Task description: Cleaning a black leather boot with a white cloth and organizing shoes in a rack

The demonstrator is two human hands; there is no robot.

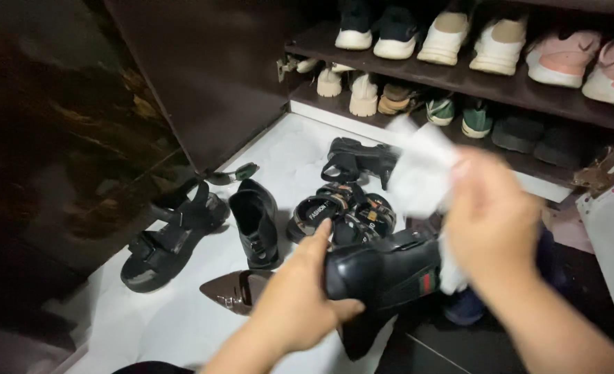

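left hand (296,301) grip clasping black shoe (383,273), index finger extended; right hand (490,221) grip clutching white cloth (421,173) above it.

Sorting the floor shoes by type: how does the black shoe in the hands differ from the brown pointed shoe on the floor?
The black shoe is lifted off the floor, gripped by the left hand, with the right hand pressing a white cloth to it; the brown shoe lies untouched on the white floor. The black shoe is bulky with a rounded end; the brown shoe is low, slim and sharply pointed. Both look glossy.
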